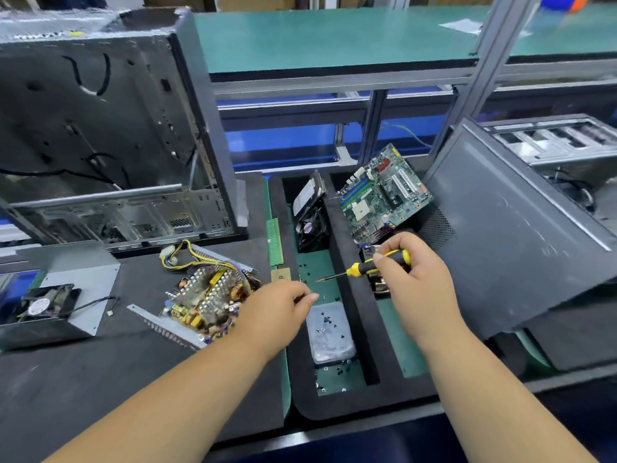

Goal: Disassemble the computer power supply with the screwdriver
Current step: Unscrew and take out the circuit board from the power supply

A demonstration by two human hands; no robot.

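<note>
A workshop desk [100, 379] with a dark mat is lying under green shelving, strewn with computer parts.
The opened power supply [203, 295] is sitting left of centre on the mat, its circuit board, heat sinks and yellow wires exposed, its grey cover with fan [56, 295] lying apart to the left. The left hand [280, 309] is hovering over the screw tray [329, 325], fingertips pinched together, perhaps on a screw. The right hand [410, 275] is gripping the yellow-black screwdriver [364, 267], tip pointing left.

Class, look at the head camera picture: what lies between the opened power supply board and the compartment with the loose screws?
In the head view, the left hand lies between the power supply board and the screw compartment, with a small square chip just beyond it.
</note>
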